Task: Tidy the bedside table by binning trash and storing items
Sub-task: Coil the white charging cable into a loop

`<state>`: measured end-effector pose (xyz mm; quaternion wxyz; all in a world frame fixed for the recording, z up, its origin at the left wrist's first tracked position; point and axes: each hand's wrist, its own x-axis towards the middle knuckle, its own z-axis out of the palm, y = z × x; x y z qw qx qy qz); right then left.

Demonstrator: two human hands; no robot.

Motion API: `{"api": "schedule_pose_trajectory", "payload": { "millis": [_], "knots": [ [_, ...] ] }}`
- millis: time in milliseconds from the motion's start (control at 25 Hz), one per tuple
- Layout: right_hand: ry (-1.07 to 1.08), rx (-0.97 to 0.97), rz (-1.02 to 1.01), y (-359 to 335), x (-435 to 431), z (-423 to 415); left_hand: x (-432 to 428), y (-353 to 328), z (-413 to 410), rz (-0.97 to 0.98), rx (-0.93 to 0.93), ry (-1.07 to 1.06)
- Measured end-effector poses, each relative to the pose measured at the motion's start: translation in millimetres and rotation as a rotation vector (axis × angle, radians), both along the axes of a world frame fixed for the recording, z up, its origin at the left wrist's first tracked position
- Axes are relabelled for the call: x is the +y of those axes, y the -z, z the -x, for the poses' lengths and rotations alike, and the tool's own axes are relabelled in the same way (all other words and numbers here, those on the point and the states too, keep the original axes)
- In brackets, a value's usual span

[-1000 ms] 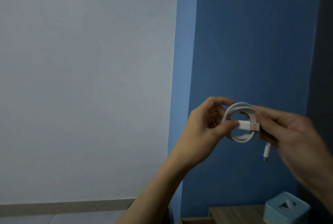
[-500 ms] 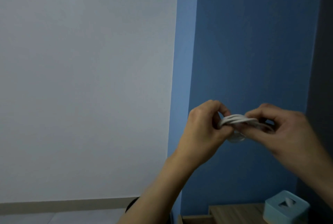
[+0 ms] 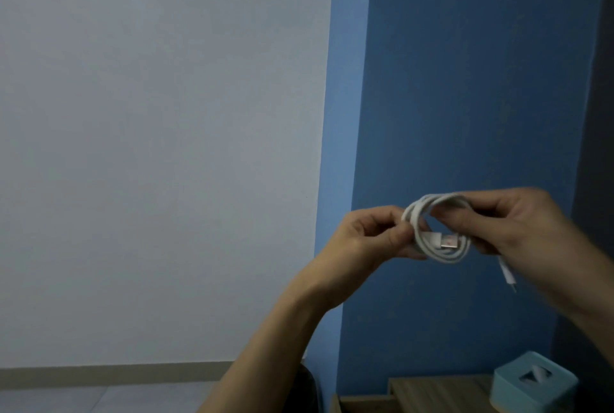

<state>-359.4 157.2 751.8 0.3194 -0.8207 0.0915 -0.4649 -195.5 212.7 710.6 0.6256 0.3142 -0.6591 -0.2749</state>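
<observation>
A coiled white cable (image 3: 443, 259) was held up in the right-centre of the frame, in front of a blue wall (image 3: 465, 80), between the two hands. The left hand (image 3: 365, 239), reaching up from the bottom middle of the frame on a bare forearm, pinched the left side of the coil between thumb and curled fingers. The right hand (image 3: 521, 226), coming in from the right edge and somewhat blurred, gripped the upper right part of the coil with its fingers curled round the loops. The coil stood tilted, its opening partly toward the camera, with several loops lying close together. Its flat USB plug (image 3: 445, 241) lay across the middle of the coil, pointing right, the metal end showing. The cable's other end, a small plug (image 3: 508, 279), hung loose below the right hand, blurred. Well below the hands, in the lower right corner, a wooden desk (image 3: 438, 392) stood against the blue wall, and a pale teal tissue box (image 3: 535, 382) sat on its right part. The left half of the frame was a pale grey wall (image 3: 166, 146), with a skirting board (image 3: 116, 371) along its foot and a strip of floor (image 3: 99, 399) beneath. A dark rounded thing (image 3: 310, 386) showed beside the left forearm near the bottom edge; what it was could not be told.
</observation>
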Motion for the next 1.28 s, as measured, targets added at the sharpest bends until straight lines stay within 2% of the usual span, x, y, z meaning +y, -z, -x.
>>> {"api": "schedule_pose_trajectory", "payload": {
  "millis": [160, 240, 400, 480, 640, 720, 800, 880, 960, 1000, 1120, 1200, 1280],
  "knots": [
    [0.071, 0.008, 0.1, 1.2, 2.2, -1.4, 8.6, -4.4, 5.2, 0.11, -0.183, -0.234],
    [0.123, 0.006, 0.138, 2.1, 2.7, -0.8, 10.4, -5.7, 6.6, 0.135, -0.189, -0.285],
    [0.078, -0.078, 0.09, 2.4, 3.9, -2.2, 10.4, 0.0, 3.3, 0.055, 0.033, 0.127],
    [0.061, -0.099, 0.109, 4.4, 7.3, -4.3, 8.8, 3.4, 0.0, 0.084, 0.071, 0.106],
    [0.075, -0.131, 0.168, 3.7, 11.7, -9.3, 10.1, 2.3, 2.8, 0.214, 0.063, -0.19],
    [0.123, -0.143, 0.193, 5.3, 10.9, -10.7, 13.6, 1.4, 2.8, 0.36, 0.003, -0.427],
    [0.157, -0.153, 0.221, 8.5, 10.3, -12.4, 14.7, 1.1, 3.0, 0.585, -0.27, -0.804],
    [0.192, -0.145, 0.263, 11.7, 8.2, -16.4, 16.2, 0.7, 5.4, 0.71, -0.501, -1.005],
    [0.173, -0.157, 0.213, 14.6, 7.3, -18.9, 18.5, 0.2, 9.1, 0.66, -0.509, -0.945],
    [0.112, -0.167, 0.151, 14.4, 7.9, -18.9, 19.2, -1.7, 9.5, 0.561, -0.403, -0.814],
    [-0.032, -0.16, 0.006, 11.2, 10.3, -15.2, 19.1, -6.9, 3.2, 0.275, -0.054, -0.225],
    [0.007, -0.187, 0.029, 6.0, 11.7, -13.6, 16.9, -6.3, -4.5, 0.279, -0.015, -0.149],
    [0.036, -0.202, 0.04, 2.1, 12.3, -12.8, 17.2, -5.9, -5.5, 0.331, -0.04, -0.219]
  ]
}}
